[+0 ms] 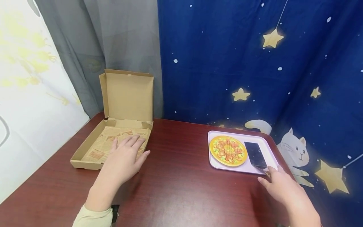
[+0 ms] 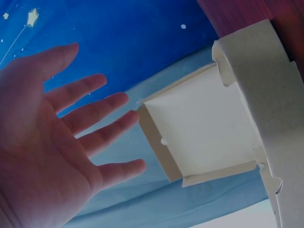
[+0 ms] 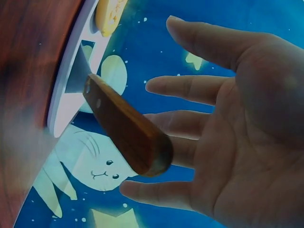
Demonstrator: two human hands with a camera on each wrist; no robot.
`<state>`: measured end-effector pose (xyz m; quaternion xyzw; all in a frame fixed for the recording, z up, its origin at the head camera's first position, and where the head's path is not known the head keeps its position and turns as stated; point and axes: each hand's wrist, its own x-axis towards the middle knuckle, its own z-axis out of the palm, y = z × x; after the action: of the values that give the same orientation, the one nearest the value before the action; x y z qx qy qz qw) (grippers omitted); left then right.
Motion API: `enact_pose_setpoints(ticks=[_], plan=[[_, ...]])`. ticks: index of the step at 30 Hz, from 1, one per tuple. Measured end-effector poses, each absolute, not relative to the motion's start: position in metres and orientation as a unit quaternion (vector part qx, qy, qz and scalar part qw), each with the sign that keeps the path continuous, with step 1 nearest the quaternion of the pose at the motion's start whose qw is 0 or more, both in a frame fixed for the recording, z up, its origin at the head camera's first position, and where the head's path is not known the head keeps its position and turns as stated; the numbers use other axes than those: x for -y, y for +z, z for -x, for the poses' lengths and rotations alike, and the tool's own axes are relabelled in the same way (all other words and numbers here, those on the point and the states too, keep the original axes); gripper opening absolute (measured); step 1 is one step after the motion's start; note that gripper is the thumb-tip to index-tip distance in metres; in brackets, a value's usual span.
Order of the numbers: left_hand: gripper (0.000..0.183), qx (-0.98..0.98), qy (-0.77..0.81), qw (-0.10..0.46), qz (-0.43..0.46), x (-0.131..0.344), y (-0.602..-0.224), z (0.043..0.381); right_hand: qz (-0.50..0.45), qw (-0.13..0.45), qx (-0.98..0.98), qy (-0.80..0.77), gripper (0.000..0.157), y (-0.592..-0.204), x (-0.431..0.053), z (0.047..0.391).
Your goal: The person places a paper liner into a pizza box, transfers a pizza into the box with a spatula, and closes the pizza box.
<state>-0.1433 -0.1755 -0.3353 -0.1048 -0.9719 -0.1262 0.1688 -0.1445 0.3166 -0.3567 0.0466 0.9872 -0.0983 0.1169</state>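
My left hand (image 1: 124, 159) hovers with spread fingers over the front right part of an open cardboard pizza box (image 1: 88, 164). Its palm is bare in the left wrist view, apart from the box. The box lid (image 1: 129, 97) stands upright; printed paper (image 1: 99, 146) lines the base. At the right, my right hand (image 1: 286, 189) reaches to the wooden handle (image 3: 128, 128) of a spatula, fingers extended and not curled round it. The spatula's dark flat blade (image 1: 255, 153) lies on a pale tray (image 1: 267, 149), beside a round pizza (image 1: 228, 150) with a yellow rim.
Both box and tray stand on a dark red-brown wooden table (image 1: 181, 183). Behind it hang a grey curtain (image 1: 130, 37) and a blue curtain (image 1: 204, 63) with stars and a cat. White fabric (image 1: 34, 110) lies along the left side.
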Motion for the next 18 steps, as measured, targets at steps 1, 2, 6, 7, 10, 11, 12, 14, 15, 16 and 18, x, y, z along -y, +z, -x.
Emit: enact_pose_setpoints(ticks=[1,2,6,7,10,11,12,14,15,16,18], plan=[[0.052,0.972,-0.126,0.169,0.105,0.175,-0.335,0.143,-0.047,0.119,-0.987,-0.099,0.081,-0.358,-0.317,0.144],[0.052,0.972,-0.126,0.167,0.105,0.175,-0.335,0.143,-0.049,0.121,-0.987,-0.099,0.080,-0.359,-0.318,0.144],[0.053,0.973,-0.125,0.164,0.104,0.176,-0.336,0.144,-0.056,0.133,-0.985,-0.098,0.080,-0.362,-0.319,0.144],[0.053,0.973,-0.124,0.164,0.104,0.176,-0.336,0.144,-0.058,0.135,-0.984,-0.098,0.081,-0.362,-0.319,0.144],[0.053,0.973,-0.126,0.163,0.103,0.177,-0.338,0.144,-0.061,0.137,-0.984,-0.097,0.081,-0.362,-0.319,0.144],[0.052,0.973,-0.128,0.162,0.103,0.177,-0.338,0.144,-0.061,0.137,-0.984,-0.097,0.081,-0.363,-0.319,0.144],[0.053,0.973,-0.129,0.161,0.103,0.177,-0.339,0.144,-0.062,0.136,-0.984,-0.096,0.080,-0.363,-0.319,0.144],[0.052,0.973,-0.131,0.159,0.103,0.178,-0.339,0.144,-0.062,0.133,-0.984,-0.097,0.078,-0.365,-0.320,0.144],[0.052,0.973,-0.131,0.159,0.103,0.178,-0.339,0.144,-0.061,0.131,-0.985,-0.099,0.077,-0.367,-0.321,0.144],[0.052,0.973,-0.132,0.159,0.104,0.178,-0.339,0.144,-0.057,0.127,-0.985,-0.101,0.075,-0.368,-0.321,0.145],[0.051,0.973,-0.131,0.161,0.104,0.179,-0.339,0.144,-0.045,0.112,-0.987,-0.104,0.069,-0.371,-0.321,0.146]])
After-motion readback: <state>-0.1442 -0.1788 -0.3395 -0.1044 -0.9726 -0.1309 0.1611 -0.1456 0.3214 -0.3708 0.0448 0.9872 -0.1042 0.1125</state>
